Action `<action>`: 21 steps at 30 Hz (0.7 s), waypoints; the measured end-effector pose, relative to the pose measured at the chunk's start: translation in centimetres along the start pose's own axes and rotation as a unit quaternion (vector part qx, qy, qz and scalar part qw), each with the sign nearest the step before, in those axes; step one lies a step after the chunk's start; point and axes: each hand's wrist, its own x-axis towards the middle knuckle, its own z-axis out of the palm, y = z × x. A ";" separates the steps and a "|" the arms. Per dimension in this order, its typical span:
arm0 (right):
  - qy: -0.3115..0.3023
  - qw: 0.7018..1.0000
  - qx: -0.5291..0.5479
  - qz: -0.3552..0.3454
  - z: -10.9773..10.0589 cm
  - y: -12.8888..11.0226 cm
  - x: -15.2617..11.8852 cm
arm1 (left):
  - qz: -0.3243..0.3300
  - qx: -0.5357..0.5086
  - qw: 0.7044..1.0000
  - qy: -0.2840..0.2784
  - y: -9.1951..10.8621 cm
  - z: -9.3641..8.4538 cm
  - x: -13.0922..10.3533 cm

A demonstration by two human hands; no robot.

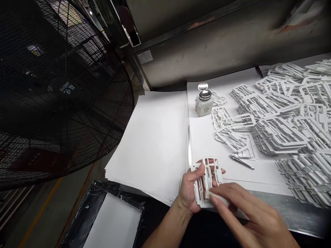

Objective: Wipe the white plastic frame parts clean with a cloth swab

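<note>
Over the table edge, left hand (190,189) grips a white frame (207,182); right hand's (248,213) fingers press it.

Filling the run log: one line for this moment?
left hand holds white plastic frame part | right hand wipes it | piles nearby

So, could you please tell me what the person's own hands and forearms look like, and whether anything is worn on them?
Both are bare: the left hand and the right hand show no gloves, rings or finger cots. The left forearm is uncovered, with no sleeve, watch or wrist strap in view. The right wrist runs out of the picture.
</note>
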 end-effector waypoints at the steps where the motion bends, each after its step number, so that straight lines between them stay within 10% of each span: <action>1: 0.007 1.000 -0.023 0.014 -0.2 0.1 -0.1 | 0.006 0.007 1.000 0.006 0.0 0.1 0.0; 10: 0.036 0.989 -0.134 0.059 -0.4 1.3 -2.3 | 0.118 0.193 0.971 0.072 0.6 2.1 -1.1; 16: 0.006 0.932 0.089 0.352 -2.0 3.4 -3.9 | 0.084 0.138 0.987 -0.001 1.8 1.2 -0.5; 21: 0.027 0.875 0.272 0.400 -1.2 3.1 -3.5 | 0.018 0.078 0.996 -0.043 0.9 0.7 0.3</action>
